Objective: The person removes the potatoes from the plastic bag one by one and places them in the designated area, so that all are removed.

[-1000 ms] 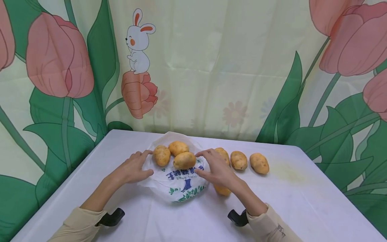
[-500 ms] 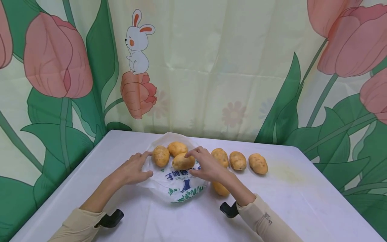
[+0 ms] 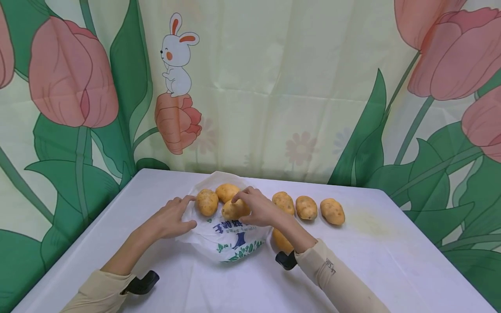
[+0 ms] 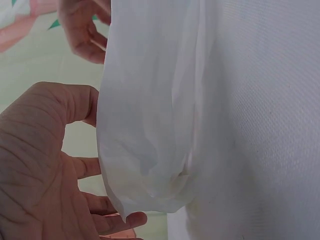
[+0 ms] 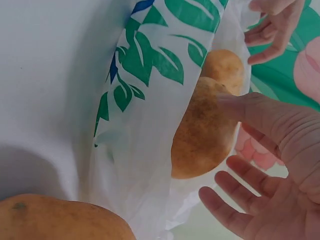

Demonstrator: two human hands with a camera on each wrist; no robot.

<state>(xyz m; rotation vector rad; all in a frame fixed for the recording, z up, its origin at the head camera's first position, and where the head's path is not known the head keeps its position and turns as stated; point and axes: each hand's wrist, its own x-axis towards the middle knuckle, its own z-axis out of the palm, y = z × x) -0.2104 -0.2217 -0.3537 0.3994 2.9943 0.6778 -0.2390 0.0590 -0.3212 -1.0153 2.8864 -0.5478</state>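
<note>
A white plastic bag [image 3: 207, 237] with blue and green print lies on the table. Three potatoes rest at its mouth: a left potato [image 3: 206, 202], a back potato [image 3: 227, 191] and a front potato [image 3: 232, 210]. My right hand [image 3: 256, 208] reaches over the front potato; in the right wrist view its thumb lies against the potato [image 5: 202, 132], the other fingers spread loosely. My left hand [image 3: 168, 220] stays at the bag's left edge, fingers relaxed. In the left wrist view, fingertips meet the rim of the bag [image 4: 145, 125], the lower ones partly behind it.
Right of the bag, three potatoes stand in a row: one nearest the bag [image 3: 283, 202], a middle one [image 3: 306, 208] and an outer one [image 3: 332, 211]. Another potato [image 3: 281, 240] lies below my right forearm. A printed curtain [image 3: 250, 108] hangs behind the white table [image 3: 219, 291].
My right hand has moved left from the bag's right side until it lies over the front potato. The left hand and the potatoes have stayed in place; the view has shifted slightly.
</note>
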